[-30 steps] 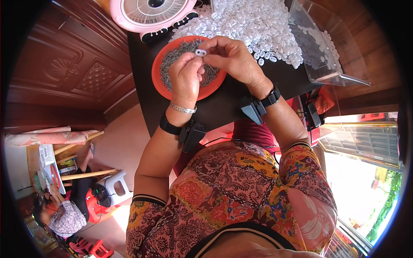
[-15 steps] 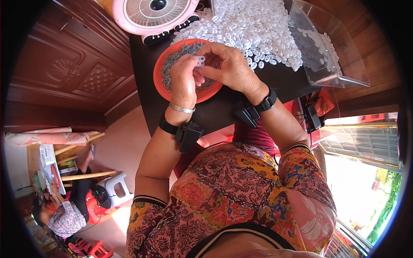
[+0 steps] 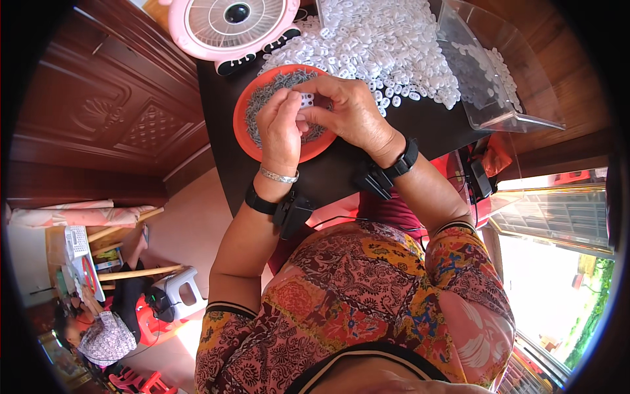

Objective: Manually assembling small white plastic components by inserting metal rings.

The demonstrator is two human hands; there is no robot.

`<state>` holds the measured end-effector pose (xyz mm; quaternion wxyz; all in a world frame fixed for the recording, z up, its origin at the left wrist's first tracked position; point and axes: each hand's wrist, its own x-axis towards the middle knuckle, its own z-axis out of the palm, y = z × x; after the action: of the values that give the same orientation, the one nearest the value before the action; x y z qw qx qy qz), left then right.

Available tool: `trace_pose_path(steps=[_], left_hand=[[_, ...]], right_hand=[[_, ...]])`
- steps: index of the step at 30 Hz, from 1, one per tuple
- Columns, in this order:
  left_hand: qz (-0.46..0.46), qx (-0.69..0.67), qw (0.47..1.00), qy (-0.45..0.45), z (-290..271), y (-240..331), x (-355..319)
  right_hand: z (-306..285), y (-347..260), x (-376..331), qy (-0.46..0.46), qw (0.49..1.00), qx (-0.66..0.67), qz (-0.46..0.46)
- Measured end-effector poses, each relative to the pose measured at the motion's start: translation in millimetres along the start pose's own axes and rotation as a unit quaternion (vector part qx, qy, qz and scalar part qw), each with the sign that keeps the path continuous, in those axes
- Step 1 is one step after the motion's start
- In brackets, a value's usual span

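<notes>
Above an orange-red bowl (image 3: 246, 141) my two hands meet around small white oval plastic pieces with holes (image 3: 306, 100). My left hand (image 3: 278, 134) is closed, thumb and fingers pressed on the pieces from the left. From the right, the thumb and forefinger of my right hand (image 3: 357, 115) pinch the same pieces. How many pieces there are, and whether a screw sits in them, I cannot make out. Grey screws or nails (image 3: 262, 98) fill the bowl, partly hidden under my hands.
A large heap of white two-holed pieces (image 3: 387, 46) covers the far side of the dark table (image 3: 230, 177). Right of it stands a clear plastic bin (image 3: 518, 123) with more pieces. A pink fan (image 3: 236, 16) is at the far left. Another person (image 3: 108, 338) sits at lower left.
My hands stay together over the bowl, having shifted slightly nearer to me. The fingers have turned a little around the white pieces, and the whole view has moved slightly.
</notes>
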<state>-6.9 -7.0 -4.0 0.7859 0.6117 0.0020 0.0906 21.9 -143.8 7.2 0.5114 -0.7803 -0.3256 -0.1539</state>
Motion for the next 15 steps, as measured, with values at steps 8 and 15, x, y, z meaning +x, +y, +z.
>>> trace_pose_path(steps=[8, 15], left_hand=[[0.052, 0.021, 0.998, -0.014, 0.8, -0.2, -1.3], [0.058, 0.055, 0.997, -0.016, 1.0, 0.2, -1.8]], right_hand=[[-1.3, 2.0, -0.9, 0.01, 0.998, 0.056, 0.001], [-0.1, 5.4, -1.5, 0.035, 0.997, 0.039, -0.049]])
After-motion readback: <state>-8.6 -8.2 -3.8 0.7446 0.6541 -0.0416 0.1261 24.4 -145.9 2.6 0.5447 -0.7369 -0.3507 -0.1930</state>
